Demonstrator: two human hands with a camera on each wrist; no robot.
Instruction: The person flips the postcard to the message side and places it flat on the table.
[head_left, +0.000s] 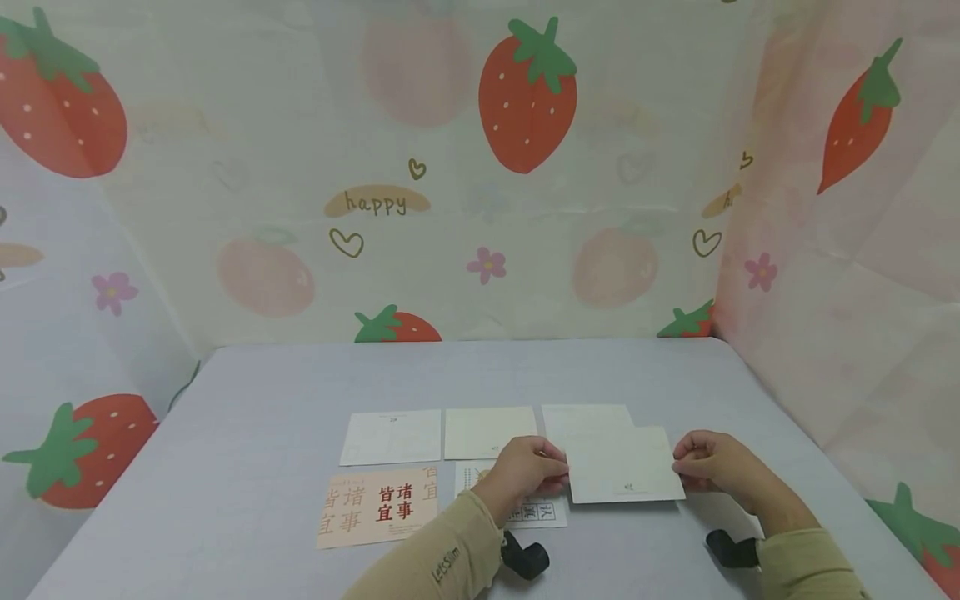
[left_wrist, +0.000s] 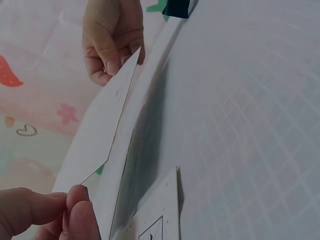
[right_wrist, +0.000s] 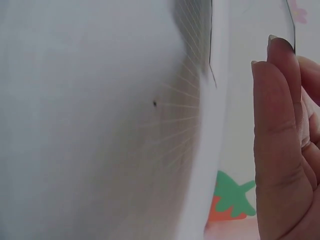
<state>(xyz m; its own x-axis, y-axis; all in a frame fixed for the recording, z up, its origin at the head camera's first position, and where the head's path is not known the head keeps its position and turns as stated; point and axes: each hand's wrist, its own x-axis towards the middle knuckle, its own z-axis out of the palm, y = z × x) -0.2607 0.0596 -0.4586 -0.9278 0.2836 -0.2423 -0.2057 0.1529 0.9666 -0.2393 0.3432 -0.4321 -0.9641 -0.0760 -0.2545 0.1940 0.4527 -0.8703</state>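
A pale card (head_left: 626, 467) with a small dark mark near its lower edge hangs above the table, its face toward me. My left hand (head_left: 525, 471) pinches its left edge between thumb and fingers. On the opposite edge, my right hand (head_left: 716, 467) pinches it the same way. From the left wrist view, the card (left_wrist: 97, 130) stretches tilted between both hands, off the tabletop. Behind it lies a white card (head_left: 588, 414), partly covered. Under my left hand and sleeve is a white card with printed characters (head_left: 551, 512), largely hidden.
To the left, a peach card with red characters (head_left: 375, 508) lies in the front row. Behind it are a white card (head_left: 392, 442) and a cream card (head_left: 480, 425). Strawberry-print cloth (head_left: 450, 167) walls in the white table (head_left: 225, 500) at back and sides.
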